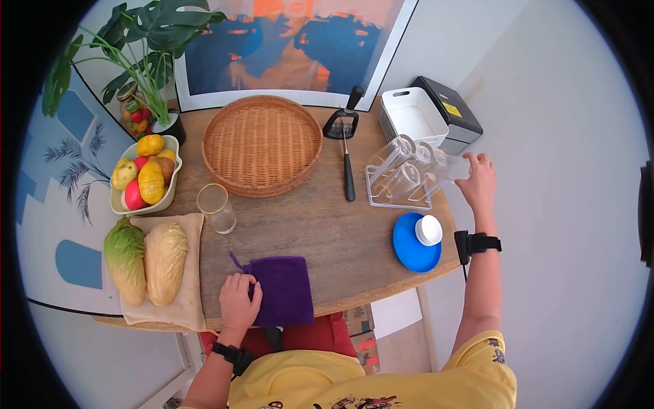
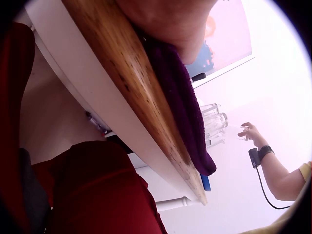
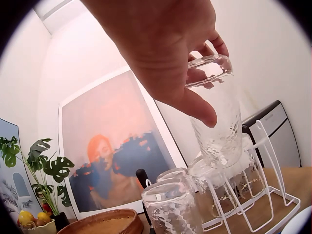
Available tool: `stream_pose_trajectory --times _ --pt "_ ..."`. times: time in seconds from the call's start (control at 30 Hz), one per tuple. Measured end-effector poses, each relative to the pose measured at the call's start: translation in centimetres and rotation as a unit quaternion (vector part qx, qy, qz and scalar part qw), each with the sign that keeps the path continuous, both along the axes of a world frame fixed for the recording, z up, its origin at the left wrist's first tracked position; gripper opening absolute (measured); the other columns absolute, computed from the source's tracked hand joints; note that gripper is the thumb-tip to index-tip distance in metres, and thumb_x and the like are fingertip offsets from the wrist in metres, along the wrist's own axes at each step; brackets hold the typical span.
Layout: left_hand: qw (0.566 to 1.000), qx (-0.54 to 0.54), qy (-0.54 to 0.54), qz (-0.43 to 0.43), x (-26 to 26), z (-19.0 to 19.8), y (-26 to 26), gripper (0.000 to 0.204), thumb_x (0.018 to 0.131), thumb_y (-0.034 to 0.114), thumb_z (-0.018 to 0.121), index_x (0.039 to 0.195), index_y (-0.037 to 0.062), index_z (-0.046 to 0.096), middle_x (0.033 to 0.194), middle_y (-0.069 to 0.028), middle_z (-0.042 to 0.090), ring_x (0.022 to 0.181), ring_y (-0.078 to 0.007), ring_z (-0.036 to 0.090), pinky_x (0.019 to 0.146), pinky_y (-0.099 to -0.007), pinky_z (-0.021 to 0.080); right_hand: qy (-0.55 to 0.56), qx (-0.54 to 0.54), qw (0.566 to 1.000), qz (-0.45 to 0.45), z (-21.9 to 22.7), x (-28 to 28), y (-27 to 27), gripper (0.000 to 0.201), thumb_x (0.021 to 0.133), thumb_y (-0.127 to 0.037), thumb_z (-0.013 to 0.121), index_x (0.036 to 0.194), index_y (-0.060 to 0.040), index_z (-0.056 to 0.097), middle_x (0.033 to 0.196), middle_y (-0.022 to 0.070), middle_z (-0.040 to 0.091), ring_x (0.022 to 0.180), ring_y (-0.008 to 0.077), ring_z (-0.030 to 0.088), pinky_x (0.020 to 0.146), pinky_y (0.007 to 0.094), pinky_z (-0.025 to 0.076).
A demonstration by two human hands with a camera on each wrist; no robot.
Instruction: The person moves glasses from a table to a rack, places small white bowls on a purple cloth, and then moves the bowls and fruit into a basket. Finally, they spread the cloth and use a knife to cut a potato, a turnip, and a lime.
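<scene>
My right hand (image 1: 479,180) grips a clear textured glass (image 3: 217,117) near its upper end, thumb on one side and fingers on the other. That glass is tilted above the right side of a white wire rack (image 1: 402,204), where several other clear glasses (image 3: 170,207) stand or lean. Whether the held glass touches the rack is unclear. My left hand (image 1: 238,303) rests at the left edge of a purple cloth pouch (image 1: 283,290), its fingers loosely bent on the fabric; in the left wrist view the hand partly covers the pouch (image 2: 180,102).
A blue plate (image 1: 409,259) with white lids or dishes lies before the rack; a white basket (image 1: 412,116) is behind. A woven tray (image 1: 262,146), a black-handled tool (image 1: 349,177), a lone glass (image 1: 216,208), a fruit bowl (image 1: 174,180) and cabbages (image 1: 165,262) are farther left.
</scene>
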State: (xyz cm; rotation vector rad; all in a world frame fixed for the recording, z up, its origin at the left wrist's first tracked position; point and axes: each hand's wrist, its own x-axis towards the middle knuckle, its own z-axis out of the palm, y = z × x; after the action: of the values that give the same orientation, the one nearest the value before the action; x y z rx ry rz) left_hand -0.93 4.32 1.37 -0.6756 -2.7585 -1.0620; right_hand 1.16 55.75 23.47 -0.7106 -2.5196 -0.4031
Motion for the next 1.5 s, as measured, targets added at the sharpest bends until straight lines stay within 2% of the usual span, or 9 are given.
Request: stream_pose_trajectory --times 0.2,0.33,0.43,0.67,0.93,1.23,1.37,1.43,1.5 --pt "1.0 0.002 -0.005 0.003 0.0 -0.3 0.0 0.011 0.087 0.013 0.067 0.088 0.0066 0.059 0.086 -0.0105 0.058 0.085 -0.0329 0.058 0.076 -0.0449 0.048 -0.017 0.012 1.0 0.008 2.7 0.6 -1.2 0.056 0.064 -0.007 0.081 0.117 -0.0193 0.067 0.117 0.0079 0.061 0.111 0.0314 0.059 0.093 0.0445 0.049" --pt "1.0 -0.001 0.005 -0.001 0.0 -0.4 -0.1 0.011 0.087 0.013 0.067 0.088 0.0068 0.059 0.086 -0.0104 0.058 0.085 -0.0328 0.058 0.075 -0.0451 0.048 -0.06 -0.009 0.998 0.01 2.6 0.2 -2.0 0.052 0.066 -0.005 0.079 0.114 -0.0191 0.068 0.115 0.0069 0.062 0.111 0.0311 0.06 0.092 0.045 0.049" --pt "1.0 -0.005 0.005 0.001 0.1 0.0 0.0 0.011 0.087 0.013 0.067 0.088 0.0068 0.059 0.086 -0.0104 0.058 0.085 -0.0328 0.058 0.075 -0.0452 0.048 -0.046 -0.002 0.999 0.017 2.0 -0.8 -0.7 0.048 0.067 -0.005 0.077 0.112 -0.0188 0.069 0.115 0.0066 0.063 0.11 0.0309 0.061 0.091 0.0445 0.049" --pt "1.0 -0.004 0.006 0.001 0.1 -0.3 0.0 0.011 0.087 0.013 0.067 0.088 0.0065 0.059 0.086 -0.0105 0.058 0.085 -0.0328 0.058 0.075 -0.0451 0.048 -0.096 -0.014 0.995 0.024 3.3 -1.4 -1.6 0.048 0.066 -0.006 0.076 0.111 -0.0193 0.069 0.115 0.0069 0.063 0.11 0.0306 0.061 0.09 0.0448 0.048" --pt "1.0 0.0 0.008 0.003 0.2 0.1 0.1 0.011 0.087 0.013 0.067 0.087 0.0063 0.059 0.086 -0.0107 0.058 0.084 -0.033 0.058 0.075 -0.0451 0.048 -0.163 -0.066 0.984 -0.006 -1.4 -3.4 0.7 0.06 0.06 -0.01 0.085 0.116 -0.0201 0.068 0.12 0.0092 0.063 0.113 0.0336 0.061 0.094 0.0468 0.05" --pt "1.0 0.003 0.013 0.005 0.1 0.1 0.1 0.01 0.087 0.013 0.068 0.088 0.007 0.06 0.085 -0.0105 0.058 0.085 -0.0326 0.058 0.076 -0.0446 0.048 -0.169 -0.087 0.981 0.05 -7.9 -5.1 2.2 0.067 0.06 -0.011 0.086 0.122 -0.0153 0.06 0.121 0.0113 0.063 0.115 0.0361 0.06 0.094 0.05 0.049" --pt "1.0 0.004 0.005 0.018 0.1 0.3 0.1 0.01 0.087 0.014 0.068 0.089 0.0073 0.06 0.086 -0.0101 0.059 0.086 -0.032 0.059 0.077 -0.0443 0.049 -0.168 -0.074 0.98 0.08 -8.4 -4.7 2.5 0.075 0.055 -0.009 0.089 0.122 -0.0149 0.056 0.122 0.0133 0.061 0.117 0.0379 0.057 0.098 0.049 0.049" --pt "1.0 0.003 0.01 0.009 0.1 0.4 0.0 0.011 0.088 0.016 0.068 0.089 0.0075 0.06 0.086 -0.0095 0.059 0.087 -0.0314 0.059 0.077 -0.0435 0.049 -0.175 -0.059 0.979 0.09 -8.0 -4.2 1.9 0.068 0.063 -0.005 0.082 0.125 -0.0155 0.058 0.125 0.0122 0.061 0.121 0.0356 0.057 0.099 0.0501 0.048" --pt "1.0 0.005 0.011 0.017 0.2 0.5 0.0 0.011 0.088 0.017 0.067 0.089 0.0076 0.06 0.086 -0.0092 0.059 0.087 -0.031 0.059 0.078 -0.0431 0.049 -0.175 -0.078 0.975 0.116 -7.7 -3.9 1.9 0.069 0.065 -0.003 0.081 0.128 -0.015 0.057 0.128 0.013 0.06 0.123 0.0364 0.056 0.1 0.0497 0.047"
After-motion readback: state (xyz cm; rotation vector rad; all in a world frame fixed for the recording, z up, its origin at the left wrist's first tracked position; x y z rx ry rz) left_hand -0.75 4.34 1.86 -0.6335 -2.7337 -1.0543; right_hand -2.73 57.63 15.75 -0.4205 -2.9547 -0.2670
